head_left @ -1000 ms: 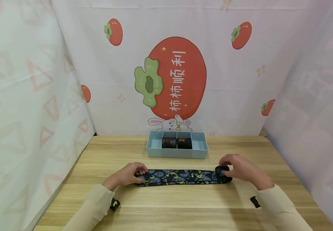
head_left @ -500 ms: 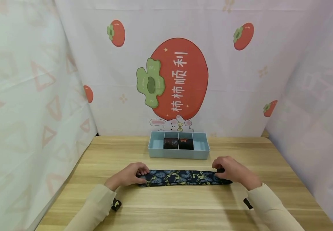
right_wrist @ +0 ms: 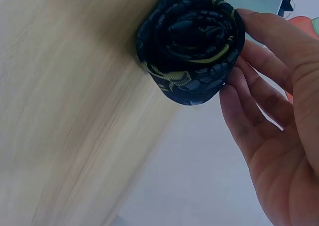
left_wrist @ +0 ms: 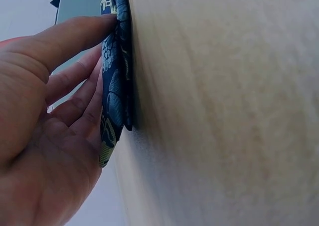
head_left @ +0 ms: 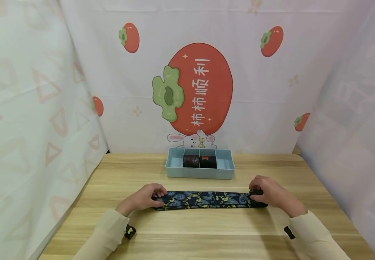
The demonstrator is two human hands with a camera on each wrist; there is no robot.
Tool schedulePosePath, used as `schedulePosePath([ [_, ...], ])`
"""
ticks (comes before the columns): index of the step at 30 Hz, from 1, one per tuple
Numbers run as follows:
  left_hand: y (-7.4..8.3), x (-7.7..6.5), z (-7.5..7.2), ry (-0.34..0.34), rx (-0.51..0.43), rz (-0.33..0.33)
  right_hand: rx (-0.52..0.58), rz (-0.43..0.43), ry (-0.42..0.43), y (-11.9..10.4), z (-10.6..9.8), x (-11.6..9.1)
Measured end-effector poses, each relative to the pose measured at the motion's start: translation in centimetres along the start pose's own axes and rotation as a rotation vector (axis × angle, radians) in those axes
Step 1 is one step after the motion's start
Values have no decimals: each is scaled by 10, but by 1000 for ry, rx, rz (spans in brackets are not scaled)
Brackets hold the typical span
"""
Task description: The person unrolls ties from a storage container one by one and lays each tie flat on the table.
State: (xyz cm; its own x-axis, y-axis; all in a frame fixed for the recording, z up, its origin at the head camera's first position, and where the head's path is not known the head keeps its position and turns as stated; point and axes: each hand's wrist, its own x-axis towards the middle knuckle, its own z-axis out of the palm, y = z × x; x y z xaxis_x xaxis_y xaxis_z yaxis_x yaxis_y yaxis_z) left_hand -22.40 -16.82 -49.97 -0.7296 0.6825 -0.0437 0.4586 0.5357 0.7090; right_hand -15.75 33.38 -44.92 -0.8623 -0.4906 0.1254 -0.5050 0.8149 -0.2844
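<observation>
A dark navy necktie (head_left: 197, 200) with blue and yellow figures lies across the table, its right end wound into a roll (right_wrist: 194, 49). At its left end my left hand (head_left: 146, 196) holds it, thumb on the near edge and fingers at the far edge. In the left wrist view the thumb presses the layered fabric (left_wrist: 115, 81). My right hand (head_left: 270, 193) grips the roll between thumb and fingers, covering much of it in the head view. The right wrist view shows the coiled layers end-on.
Behind the necktie stands a light blue divided box (head_left: 200, 173). Its two middle compartments hold a dark brownish roll (head_left: 191, 161) and a black roll with a red figure (head_left: 208, 162). A printed cloth backdrop (head_left: 255, 119) rises behind the wooden table (head_left: 190, 231).
My right hand has moved left over the roll, then back right with fingers round it. The left hand stays at the necktie's left end.
</observation>
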Motion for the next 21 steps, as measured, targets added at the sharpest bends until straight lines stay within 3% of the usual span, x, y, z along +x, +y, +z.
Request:
schedulePosePath([
  [21,1,1,-2,-11,8,-14,10,70,66,32,-17,-45],
])
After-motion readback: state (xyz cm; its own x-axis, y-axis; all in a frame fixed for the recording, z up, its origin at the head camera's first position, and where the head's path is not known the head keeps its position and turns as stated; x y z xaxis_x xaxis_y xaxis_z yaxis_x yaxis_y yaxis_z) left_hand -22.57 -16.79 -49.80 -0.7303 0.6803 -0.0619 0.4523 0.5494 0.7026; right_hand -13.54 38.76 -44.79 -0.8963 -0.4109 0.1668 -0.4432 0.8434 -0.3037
